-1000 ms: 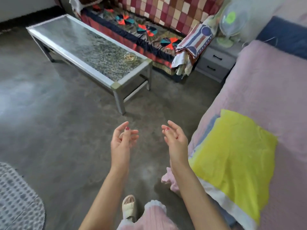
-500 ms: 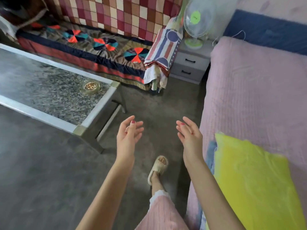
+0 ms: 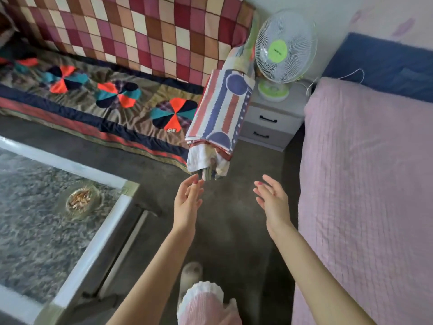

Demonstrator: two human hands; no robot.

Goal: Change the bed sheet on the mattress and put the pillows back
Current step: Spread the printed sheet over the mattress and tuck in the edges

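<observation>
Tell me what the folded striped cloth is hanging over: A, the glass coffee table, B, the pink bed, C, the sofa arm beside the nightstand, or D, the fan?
C: the folded striped cloth drapes over the sofa arm, next to the nightstand.

Both hands now reach farther forward than a second ago: the left hand (image 3: pixel 187 202) has its fingertips close under the hanging end of the folded striped sheet (image 3: pixel 220 113) draped over the sofa arm, and the right hand (image 3: pixel 271 198) is raised beside it, fingers straighter. The yellow pillow on the bed has dropped out of view.
</observation>
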